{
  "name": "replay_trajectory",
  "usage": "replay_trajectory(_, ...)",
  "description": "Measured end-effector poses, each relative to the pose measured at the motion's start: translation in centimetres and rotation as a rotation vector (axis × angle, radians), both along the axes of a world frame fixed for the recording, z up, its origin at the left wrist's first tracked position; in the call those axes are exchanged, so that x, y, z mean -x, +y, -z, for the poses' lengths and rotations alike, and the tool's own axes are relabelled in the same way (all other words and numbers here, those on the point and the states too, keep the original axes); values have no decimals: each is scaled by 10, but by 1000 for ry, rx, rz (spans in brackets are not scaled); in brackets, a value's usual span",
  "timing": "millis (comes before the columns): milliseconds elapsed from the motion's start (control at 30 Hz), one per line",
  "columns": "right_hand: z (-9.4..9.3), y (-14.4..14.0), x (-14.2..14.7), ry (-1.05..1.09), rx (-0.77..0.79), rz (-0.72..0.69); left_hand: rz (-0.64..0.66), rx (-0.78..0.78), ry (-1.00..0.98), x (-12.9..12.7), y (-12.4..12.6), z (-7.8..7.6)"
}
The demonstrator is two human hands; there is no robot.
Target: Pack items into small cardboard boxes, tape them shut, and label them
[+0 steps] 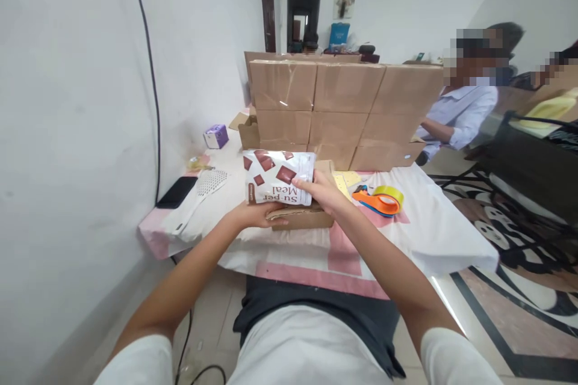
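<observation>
A white pouch (pixel 276 168) printed with brown squares and upside-down "Super Meal" lettering is tilted over an open cardboard box (pixel 307 219). My right hand (pixel 324 190) grips the pouch by its right edge, thumb on the printed face. Under the pouch's lower left corner, my left hand (pixel 257 215) is closed on the box's left side, with fingers along its front flap. The pouch covers much of the box's opening and part of my left hand. An orange tape dispenser (pixel 372 200) with a yellow roll lies to the right of the box.
Stacked cardboard boxes (pixel 345 87) form a wall behind the work spot. On the left of the cloth-covered table (pixel 438 234) are a black phone (pixel 177 192) and a purple-white packet (pixel 215 136). A person in a light shirt (pixel 463 111) sits beyond the right side.
</observation>
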State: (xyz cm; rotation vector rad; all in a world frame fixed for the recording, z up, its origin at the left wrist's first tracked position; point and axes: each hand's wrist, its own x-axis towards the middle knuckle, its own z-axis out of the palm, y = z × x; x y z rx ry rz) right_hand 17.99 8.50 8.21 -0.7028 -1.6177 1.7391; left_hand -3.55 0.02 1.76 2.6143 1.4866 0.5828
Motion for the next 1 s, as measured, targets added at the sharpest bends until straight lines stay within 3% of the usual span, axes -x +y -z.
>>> replay_trajectory(100, 8, 11, 0, 20, 45, -6, -6, -39, 27, 3, -5, 9)
replay_trajectory(200, 13, 22, -6, 22, 101, 18, 17, -177, -19, 3, -9, 22)
replay_trajectory(367, 2, 24, -29, -27, 25, 135, 4, -416, -83, -3, -10, 38)
replay_trajectory(500, -5, 26, -46, 28, -93, 210, -76, -606, -268, -4, -11, 49)
replay_trajectory(600, 0, 32, -51, 52, -120, 190, -232, -687, -513, -6, -10, 67)
replay_trajectory(700, 10, 36, -51, 7, -108, 152, -366, -610, -780, -15, -6, 92)
replay_trajectory(833, 19, 40, -48, -35, -117, 122, -439, -397, -979, -27, -2, 119)
replay_trajectory(1000, 22, 61, -43, -117, -300, 80, -486, -265, -1065, -32, -4, 126)
